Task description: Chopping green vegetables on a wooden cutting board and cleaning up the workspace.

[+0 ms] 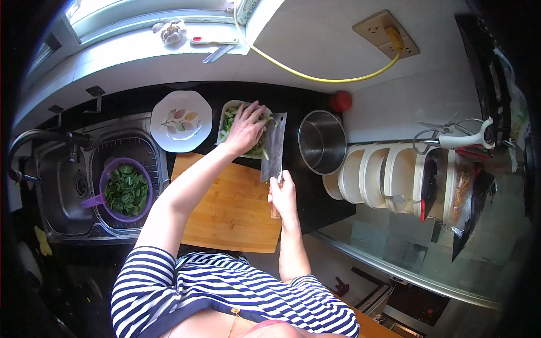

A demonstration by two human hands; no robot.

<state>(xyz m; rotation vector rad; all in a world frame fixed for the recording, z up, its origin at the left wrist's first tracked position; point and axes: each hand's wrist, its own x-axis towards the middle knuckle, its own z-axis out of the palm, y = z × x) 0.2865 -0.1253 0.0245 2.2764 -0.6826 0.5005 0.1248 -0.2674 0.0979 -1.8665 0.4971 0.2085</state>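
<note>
My left hand rests with fingers spread on chopped green vegetables in a white dish on the dark counter. By its handle my right hand holds a cleaver. The broad blade lies along the right side of the dish, with a few green bits on and beside it. Below the dish is a wooden cutting board, partly covered by my left forearm. My left palm hides some of the vegetables.
A patterned white plate stands left of the dish, a steel pot right. A purple colander of leafy greens sits in the sink. Cream storage bins line the right wall. Garlic lies on the windowsill; a yellow cord hangs above.
</note>
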